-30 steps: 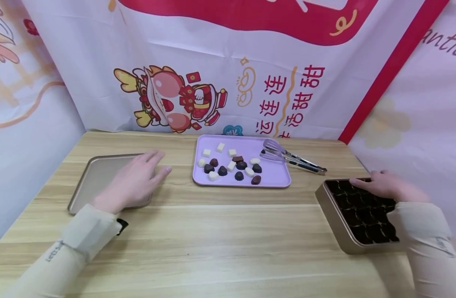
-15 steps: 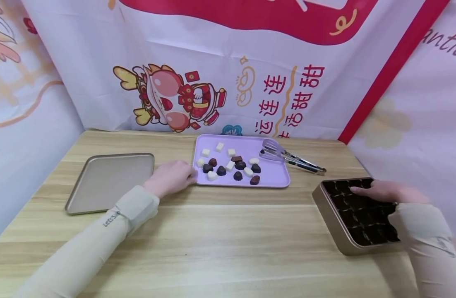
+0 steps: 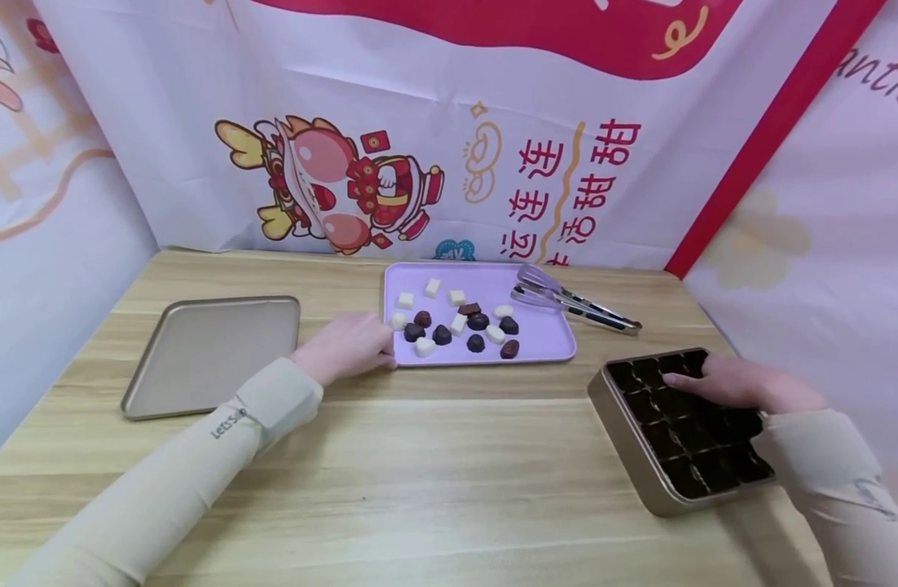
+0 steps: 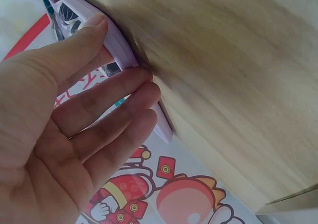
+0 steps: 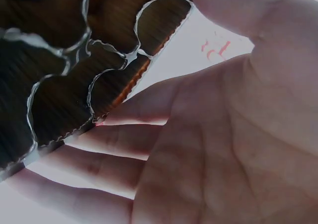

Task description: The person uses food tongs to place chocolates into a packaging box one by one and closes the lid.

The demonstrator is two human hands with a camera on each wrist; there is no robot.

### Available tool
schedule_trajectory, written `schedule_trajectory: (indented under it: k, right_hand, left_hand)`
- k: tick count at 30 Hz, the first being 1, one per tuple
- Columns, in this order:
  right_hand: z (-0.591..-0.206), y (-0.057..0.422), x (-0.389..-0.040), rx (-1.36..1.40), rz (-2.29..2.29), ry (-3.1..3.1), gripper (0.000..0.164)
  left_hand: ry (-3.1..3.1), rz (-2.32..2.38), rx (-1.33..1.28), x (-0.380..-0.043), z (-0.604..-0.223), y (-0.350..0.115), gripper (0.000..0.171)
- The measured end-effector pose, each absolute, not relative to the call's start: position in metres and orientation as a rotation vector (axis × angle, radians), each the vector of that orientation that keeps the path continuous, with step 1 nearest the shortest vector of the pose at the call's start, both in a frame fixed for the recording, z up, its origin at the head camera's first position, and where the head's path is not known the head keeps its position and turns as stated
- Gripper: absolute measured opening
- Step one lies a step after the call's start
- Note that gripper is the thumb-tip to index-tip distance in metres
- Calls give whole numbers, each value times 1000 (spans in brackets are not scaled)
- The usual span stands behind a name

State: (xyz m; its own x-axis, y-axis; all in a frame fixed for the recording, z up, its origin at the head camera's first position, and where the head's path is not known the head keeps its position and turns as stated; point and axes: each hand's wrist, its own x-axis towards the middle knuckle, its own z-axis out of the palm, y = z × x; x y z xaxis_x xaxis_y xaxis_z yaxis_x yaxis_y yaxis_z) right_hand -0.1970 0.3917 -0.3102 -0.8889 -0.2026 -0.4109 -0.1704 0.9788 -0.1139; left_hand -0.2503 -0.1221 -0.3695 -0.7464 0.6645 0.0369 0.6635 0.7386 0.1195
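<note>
My left hand [image 3: 349, 346] is at the near left corner of the lilac tray [image 3: 552, 346]. The thumb [image 4: 82, 42] lies over the tray's rim and the curled fingers sit at its outer edge, so the corner is pinched. White and dark chocolates [image 3: 442, 335] lie scattered on the tray. On the right, my right hand [image 3: 746, 383] grips the far right edge of a gold tin box [image 3: 635, 456], its fingers along the outside wall and its thumb over the top. Dark brown compartments [image 5: 54, 25] fill the box.
A shallow gold square tray or lid [image 3: 222, 350] lies at the left of the wooden table [image 3: 434, 489]. Metal tongs [image 3: 588, 308] rest with their heads on the lilac tray's right end. A printed cloth [image 3: 420, 81] hangs behind the table.
My left hand has moved right from over the gold lid to the lilac tray's corner and taken hold of it. The tin box has shifted left and nearer with my right hand.
</note>
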Motion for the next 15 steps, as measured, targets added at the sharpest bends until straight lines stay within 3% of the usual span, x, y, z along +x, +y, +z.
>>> schedule_trajectory:
  k: [15]
  right_hand:
    - [-312, 333, -187, -310, 42, 2689, 69]
  left_hand:
    - [2983, 201, 1038, -241, -368, -117, 29]
